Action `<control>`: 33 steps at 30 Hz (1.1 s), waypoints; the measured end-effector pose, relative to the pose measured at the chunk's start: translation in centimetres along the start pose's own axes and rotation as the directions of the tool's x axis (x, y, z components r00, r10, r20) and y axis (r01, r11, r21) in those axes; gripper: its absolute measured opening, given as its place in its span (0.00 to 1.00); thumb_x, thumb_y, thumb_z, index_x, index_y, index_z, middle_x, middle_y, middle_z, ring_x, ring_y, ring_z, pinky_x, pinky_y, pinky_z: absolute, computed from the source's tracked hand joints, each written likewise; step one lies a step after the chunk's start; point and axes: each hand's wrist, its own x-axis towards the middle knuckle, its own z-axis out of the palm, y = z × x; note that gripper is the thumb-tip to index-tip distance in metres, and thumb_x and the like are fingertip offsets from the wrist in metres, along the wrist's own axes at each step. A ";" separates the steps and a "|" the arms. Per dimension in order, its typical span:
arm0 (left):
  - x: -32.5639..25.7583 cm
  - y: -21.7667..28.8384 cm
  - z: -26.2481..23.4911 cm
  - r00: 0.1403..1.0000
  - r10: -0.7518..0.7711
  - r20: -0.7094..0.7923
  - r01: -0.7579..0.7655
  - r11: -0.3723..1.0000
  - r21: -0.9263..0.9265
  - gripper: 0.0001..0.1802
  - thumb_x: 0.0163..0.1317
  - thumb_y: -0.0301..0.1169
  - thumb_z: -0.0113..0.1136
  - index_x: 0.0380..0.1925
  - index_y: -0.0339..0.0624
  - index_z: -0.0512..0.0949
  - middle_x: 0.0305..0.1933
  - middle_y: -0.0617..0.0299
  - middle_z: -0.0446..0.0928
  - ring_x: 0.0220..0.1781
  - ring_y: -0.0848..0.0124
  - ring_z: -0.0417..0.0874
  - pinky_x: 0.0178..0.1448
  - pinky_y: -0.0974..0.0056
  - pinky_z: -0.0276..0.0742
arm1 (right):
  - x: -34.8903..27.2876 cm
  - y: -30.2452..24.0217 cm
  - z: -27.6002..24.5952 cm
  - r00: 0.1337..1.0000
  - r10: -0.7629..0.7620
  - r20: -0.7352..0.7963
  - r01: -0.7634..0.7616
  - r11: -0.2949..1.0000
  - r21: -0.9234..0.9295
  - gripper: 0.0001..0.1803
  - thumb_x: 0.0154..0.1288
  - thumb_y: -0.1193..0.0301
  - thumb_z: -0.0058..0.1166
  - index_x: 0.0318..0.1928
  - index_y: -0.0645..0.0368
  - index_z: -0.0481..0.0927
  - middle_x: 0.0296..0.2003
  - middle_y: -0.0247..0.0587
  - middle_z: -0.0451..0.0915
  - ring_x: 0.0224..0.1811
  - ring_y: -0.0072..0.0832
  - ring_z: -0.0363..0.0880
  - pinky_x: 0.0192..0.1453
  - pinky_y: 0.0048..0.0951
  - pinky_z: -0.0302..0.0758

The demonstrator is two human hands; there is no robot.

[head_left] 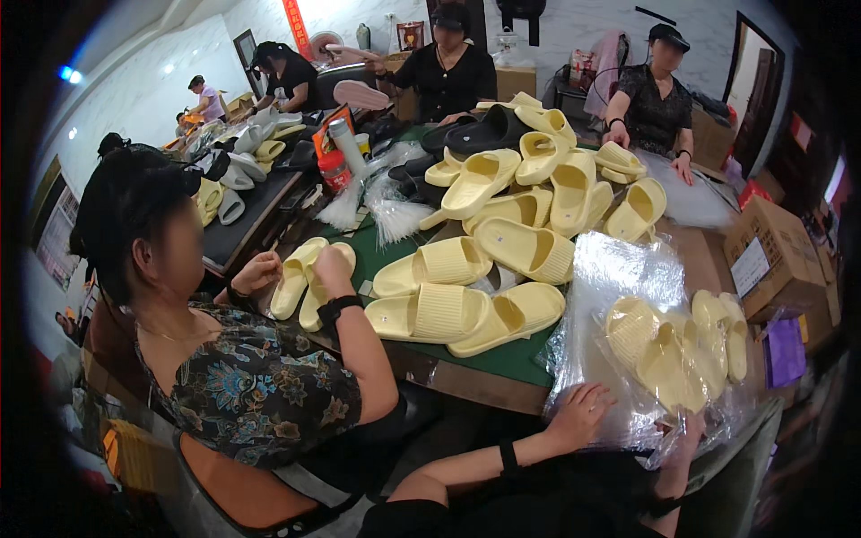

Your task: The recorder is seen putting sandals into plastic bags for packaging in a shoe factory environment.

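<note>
My right hand [683, 438] grips the mouth end of a clear plastic bag [704, 429] at the table's near right edge. Inside that bag lies a pair of pale yellow slide slippers [659, 363] with ribbed straps. My left hand [581, 417] rests with its fingers stretched out at the near edge of a stack of flat clear bags [619, 269], and nothing is seen in it. Just right of the bagged pair are further pale yellow slippers [720, 336], seemingly under clear film. The fingers of my right hand are partly covered by the crumpled plastic.
A large heap of yellow slippers [529, 224], with black slippers [489, 132] on top, fills the middle of the green table. On the left, a co-worker [260, 377] handles a yellow pair. Cardboard boxes [776, 255] and a purple packet [785, 351] stand at right. Other people work beyond.
</note>
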 end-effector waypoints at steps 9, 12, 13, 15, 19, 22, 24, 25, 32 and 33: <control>-0.2 -1.5 1.1 0.994 0.057 0.098 -0.075 0.979 0.188 0.21 0.54 0.31 0.57 0.50 0.44 0.74 0.60 0.53 0.65 0.69 0.57 0.58 0.71 0.44 0.47 | 15.1 -2.1 -8.8 0.942 -0.310 0.130 0.323 0.941 -0.097 0.26 0.66 0.66 0.47 0.61 0.63 0.62 0.39 0.42 0.77 0.32 0.28 0.77 0.35 0.26 0.76; -0.6 -2.1 0.8 0.991 0.027 0.131 -0.053 0.977 0.205 0.21 0.54 0.32 0.57 0.50 0.44 0.74 0.61 0.54 0.65 0.69 0.58 0.57 0.72 0.45 0.46 | 15.1 -5.9 -2.0 0.907 -0.416 0.060 0.420 0.886 -0.196 0.20 0.69 0.63 0.45 0.55 0.64 0.69 0.40 0.40 0.77 0.39 0.27 0.77 0.43 0.26 0.74; -0.9 -2.3 0.7 0.991 0.020 0.132 -0.049 0.973 0.226 0.21 0.54 0.32 0.58 0.50 0.45 0.74 0.61 0.54 0.64 0.69 0.58 0.57 0.72 0.45 0.46 | 14.1 -6.8 0.1 0.878 -0.477 0.047 0.475 0.851 -0.225 0.20 0.69 0.63 0.46 0.54 0.65 0.70 0.40 0.41 0.77 0.42 0.27 0.78 0.45 0.26 0.74; -0.2 -1.7 0.8 0.989 0.063 0.136 -0.092 0.972 0.218 0.21 0.54 0.33 0.58 0.50 0.45 0.74 0.61 0.54 0.64 0.69 0.58 0.57 0.72 0.45 0.46 | 20.6 -6.2 -6.9 0.938 -0.343 0.044 0.346 0.932 -0.106 0.24 0.66 0.68 0.49 0.59 0.63 0.64 0.47 0.43 0.75 0.41 0.30 0.78 0.43 0.26 0.77; -0.3 -1.7 0.8 0.989 0.074 0.128 -0.103 0.967 0.231 0.20 0.55 0.34 0.58 0.49 0.45 0.75 0.60 0.55 0.65 0.69 0.59 0.57 0.71 0.45 0.45 | 22.1 -2.7 -9.0 0.998 -0.049 0.025 0.041 0.963 0.267 0.17 0.67 0.66 0.48 0.53 0.60 0.70 0.46 0.40 0.76 0.46 0.33 0.78 0.52 0.36 0.77; -0.6 -1.7 0.9 0.991 0.075 0.114 -0.101 0.964 0.247 0.19 0.54 0.34 0.58 0.48 0.46 0.75 0.60 0.56 0.65 0.69 0.59 0.57 0.71 0.45 0.46 | 19.4 0.2 -8.4 0.997 -0.022 0.069 -0.004 0.934 0.356 0.19 0.69 0.63 0.45 0.55 0.60 0.69 0.51 0.41 0.74 0.52 0.33 0.75 0.56 0.34 0.75; -0.6 -1.7 0.9 0.991 0.078 0.108 -0.102 0.964 0.247 0.19 0.54 0.34 0.59 0.48 0.47 0.75 0.60 0.56 0.65 0.69 0.59 0.58 0.71 0.45 0.46 | 15.1 1.2 -5.2 0.971 -0.065 -0.230 0.175 0.848 0.500 0.21 0.71 0.63 0.41 0.59 0.61 0.65 0.57 0.43 0.69 0.59 0.34 0.69 0.62 0.33 0.70; -0.7 -1.7 0.9 0.991 0.066 0.113 -0.093 0.962 0.256 0.19 0.55 0.34 0.59 0.48 0.47 0.76 0.60 0.56 0.65 0.68 0.59 0.58 0.71 0.45 0.46 | 13.7 2.0 -4.6 0.969 -0.065 -0.237 0.180 0.847 0.501 0.21 0.71 0.63 0.41 0.59 0.61 0.65 0.57 0.43 0.69 0.59 0.34 0.69 0.62 0.33 0.70; -0.2 -1.6 1.0 0.993 0.045 0.105 -0.070 0.966 0.248 0.16 0.59 0.34 0.57 0.48 0.48 0.76 0.58 0.57 0.67 0.67 0.60 0.60 0.71 0.45 0.46 | 4.6 5.9 0.3 0.959 -0.276 -0.069 0.280 0.958 0.056 0.21 0.70 0.71 0.41 0.61 0.64 0.64 0.57 0.44 0.67 0.58 0.31 0.66 0.60 0.30 0.67; -0.1 -1.6 0.9 0.995 0.034 0.096 -0.056 0.970 0.238 0.16 0.59 0.34 0.56 0.47 0.48 0.77 0.58 0.57 0.67 0.67 0.59 0.60 0.71 0.44 0.46 | 3.8 5.9 0.7 0.970 -0.231 0.072 0.237 0.968 -0.087 0.19 0.69 0.74 0.42 0.59 0.64 0.67 0.54 0.42 0.69 0.55 0.28 0.68 0.57 0.28 0.68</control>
